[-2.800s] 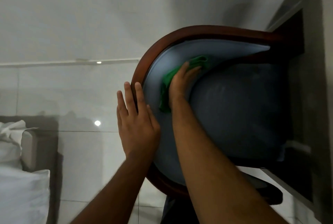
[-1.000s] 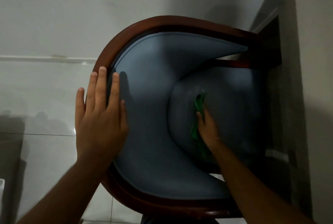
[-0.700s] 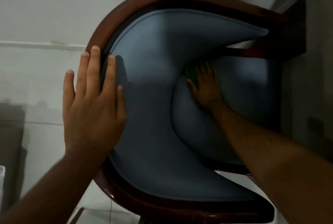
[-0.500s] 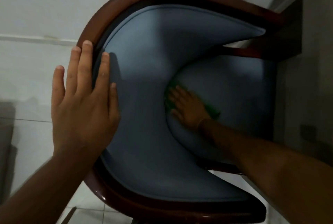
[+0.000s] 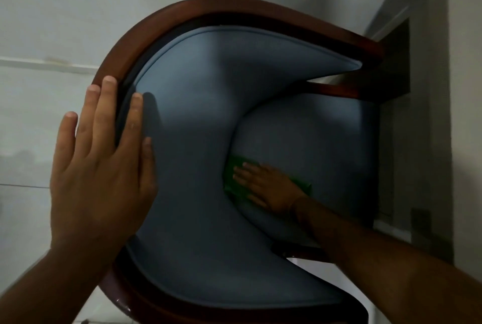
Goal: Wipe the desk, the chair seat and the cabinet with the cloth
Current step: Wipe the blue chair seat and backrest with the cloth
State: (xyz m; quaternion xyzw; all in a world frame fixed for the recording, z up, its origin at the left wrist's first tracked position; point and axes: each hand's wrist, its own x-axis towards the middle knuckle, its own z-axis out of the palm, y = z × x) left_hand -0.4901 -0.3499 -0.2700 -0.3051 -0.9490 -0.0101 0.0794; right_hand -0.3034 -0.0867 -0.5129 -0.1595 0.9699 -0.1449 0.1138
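Observation:
I look straight down on a tub chair with a curved dark-wood frame (image 5: 182, 18) and blue-grey padding. Its seat (image 5: 320, 141) lies at centre right. A green cloth (image 5: 236, 180) is spread on the seat's left edge, where seat meets padded back (image 5: 198, 115). My right hand (image 5: 268, 186) lies flat on the cloth, fingers apart and pointing left, pressing it down; most of the cloth is hidden beneath the palm. My left hand (image 5: 101, 167) rests flat on the top of the backrest, fingers spread over the wooden rim.
Pale glossy floor tiles (image 5: 31, 120) spread to the left of the chair. The front of the chair stands against a grey desk or cabinet edge (image 5: 430, 115) on the right, with a dark gap below it.
My right hand has slid the cloth along the seat's inner edge, from the far corner toward me. The left hand stays on the backrest. The view has shifted a little.

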